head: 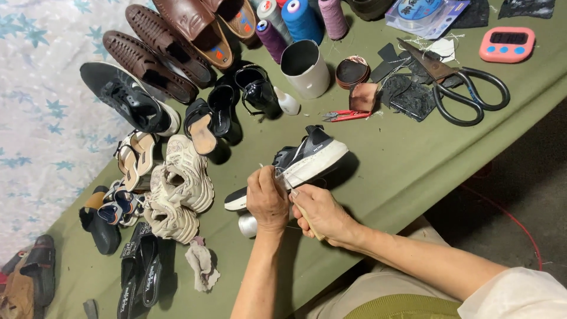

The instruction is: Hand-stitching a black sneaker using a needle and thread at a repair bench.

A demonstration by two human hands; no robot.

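Gripping the black-and-white sneaker [307,159] near the desk's [390,171] front edge, the left hand [267,201] closes on its sole; the right hand [322,214] clenches a wooden-handled awl [307,220]. Thread [282,175] runs at the sole, stitching apparently midway. Scissors [463,88] lie toward the far edge.

A sneaker [307,162] lies on the table [401,171], with both hands at its 7 o'clock end: the left hand [267,201] touches the right hand [322,215]. A spool [248,225] sits just below the left hand. At 9 o'clock from the sneaker lies a cluster of shoes [177,183]. At 12 o'clock stands a cup [305,68], with thread cones [301,20] behind it. Scissors [460,85] lie at 2 o'clock, a timer [507,44] beyond them.
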